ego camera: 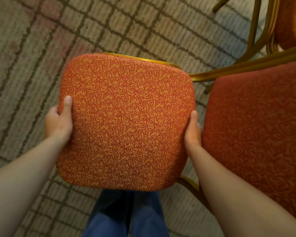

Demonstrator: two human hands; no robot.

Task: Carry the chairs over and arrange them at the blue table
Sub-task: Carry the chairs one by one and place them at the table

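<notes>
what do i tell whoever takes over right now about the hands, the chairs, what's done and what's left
Hands: the left hand has its grip on the left edge of the chair seat, thumb on top; the right hand has the same grip on the right edge.
Things: a second chair stands close beside it on the right, with more gold frames behind. The blue table is not in view.
Done: one chair is in hand; no chair is shown placed.
Left: carry it to the table, set it down, then come back for the others.
</notes>
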